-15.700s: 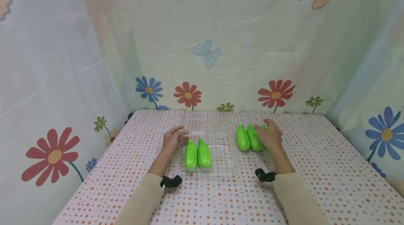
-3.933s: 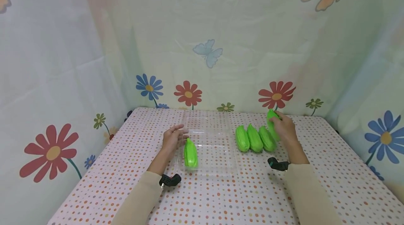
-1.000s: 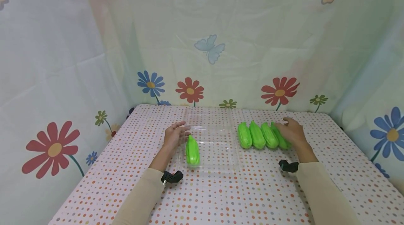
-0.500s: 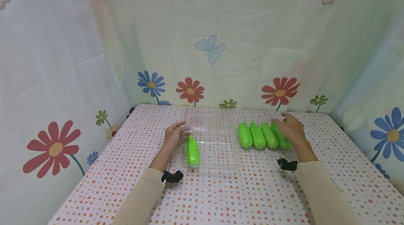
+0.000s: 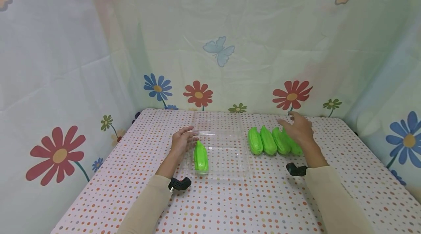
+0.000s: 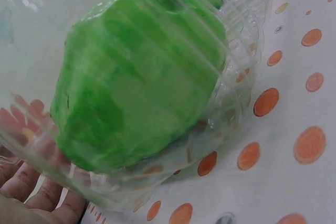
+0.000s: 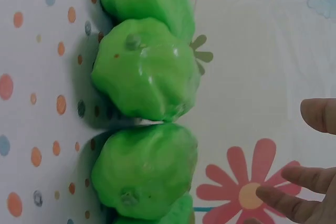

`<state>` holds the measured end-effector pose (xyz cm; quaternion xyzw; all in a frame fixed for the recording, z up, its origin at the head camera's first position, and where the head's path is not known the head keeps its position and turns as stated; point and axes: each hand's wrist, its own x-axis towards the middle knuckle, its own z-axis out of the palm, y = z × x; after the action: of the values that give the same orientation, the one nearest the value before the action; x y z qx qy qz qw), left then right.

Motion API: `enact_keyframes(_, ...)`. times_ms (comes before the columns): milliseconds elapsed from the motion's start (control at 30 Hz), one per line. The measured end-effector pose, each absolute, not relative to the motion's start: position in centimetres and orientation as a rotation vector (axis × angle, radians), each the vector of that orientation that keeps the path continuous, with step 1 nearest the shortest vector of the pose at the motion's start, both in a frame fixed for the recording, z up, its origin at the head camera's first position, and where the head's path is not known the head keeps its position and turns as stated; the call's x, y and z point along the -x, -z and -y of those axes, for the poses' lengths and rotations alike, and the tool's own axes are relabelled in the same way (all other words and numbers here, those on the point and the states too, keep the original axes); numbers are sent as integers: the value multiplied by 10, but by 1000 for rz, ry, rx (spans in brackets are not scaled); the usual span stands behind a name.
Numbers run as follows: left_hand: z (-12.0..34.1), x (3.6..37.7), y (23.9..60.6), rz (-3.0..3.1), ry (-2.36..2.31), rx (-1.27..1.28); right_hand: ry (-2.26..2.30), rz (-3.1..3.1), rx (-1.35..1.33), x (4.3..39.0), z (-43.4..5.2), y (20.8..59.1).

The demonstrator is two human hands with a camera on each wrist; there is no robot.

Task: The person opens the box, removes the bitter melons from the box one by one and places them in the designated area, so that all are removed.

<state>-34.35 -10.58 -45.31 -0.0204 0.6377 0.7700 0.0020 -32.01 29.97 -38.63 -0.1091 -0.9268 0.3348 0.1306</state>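
One green, ridged, gourd-shaped vegetable [image 5: 201, 157] lies along the left side of a clear plastic box [image 5: 228, 161] whose lid [image 5: 217, 121] is folded back. My left hand [image 5: 181, 142] rests by the box's left wall, fingers loosely bent. The left wrist view shows those fingers [image 6: 47, 195] against the plastic, with the vegetable [image 6: 142, 77] behind the wall. Several matching vegetables lie side by side in a row right of the box, the leftmost [image 5: 255, 141] nearest it. Over the row's right end hovers my right hand [image 5: 300, 128], fingers spread, holding nothing; it partly hides the rightmost vegetable [image 5: 294, 147].
A dotted cloth covers the table [image 5: 210, 204]. Flower-printed curtains [image 5: 250, 73] enclose it at the back and both sides. Each wrist carries a small black camera, the left one [image 5: 180, 183] close to the box's front left corner.
Earlier the box held two vegetables; one now lies at the row's right end, let go by my right hand. That hand has since lifted and drifted left. My left hand stays put.
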Motion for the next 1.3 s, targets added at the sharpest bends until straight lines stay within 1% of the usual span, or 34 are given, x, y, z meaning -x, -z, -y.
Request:
enact_keyframes(433, 106, 343, 454, -1982, -2426, 81, -992, 2640, 40, 316, -273, 371)
enact_keyframes(933, 105, 343, 452, -2001, -2404, 79, -944, 2672, -96, 311, -238, 356)
enact_keyframes(1300, 106, 343, 452, -1997, -2408, 81, -1021, 2689, -219, 308, -217, 354)
